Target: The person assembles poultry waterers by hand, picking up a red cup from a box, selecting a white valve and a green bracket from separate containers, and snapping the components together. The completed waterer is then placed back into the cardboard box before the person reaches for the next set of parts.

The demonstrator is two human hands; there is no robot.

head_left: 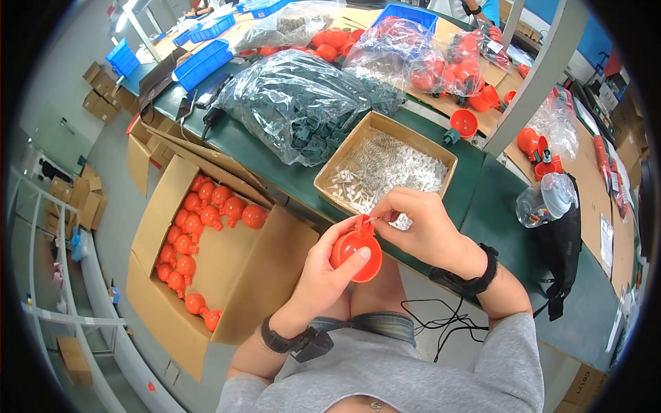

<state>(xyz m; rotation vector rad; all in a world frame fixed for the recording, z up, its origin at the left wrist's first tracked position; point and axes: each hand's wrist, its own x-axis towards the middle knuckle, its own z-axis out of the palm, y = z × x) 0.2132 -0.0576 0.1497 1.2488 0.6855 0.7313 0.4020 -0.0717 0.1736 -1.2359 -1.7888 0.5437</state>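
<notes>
My left hand (320,268) is closed around a red plastic cup (359,258) with a short neck, its hollow side facing up and my thumb over the rim. At the neck, my right hand (425,226) pinches a small white plastic part (372,219) between thumb and fingertips. More white pieces (402,221) show beneath its curled fingers; I cannot tell whether they rest in the palm. Just beyond both hands, a shallow cardboard tray (447,172) holds metal springs and many small white parts.
At my left stands an open carton (237,303) with several red cups along its sides. Behind the tray lies a clear bag of dark green parts (296,103). A loose red cup (463,122), a metal post (537,76), a clear plastic jar (545,199) and a black bag (561,255) are to the right.
</notes>
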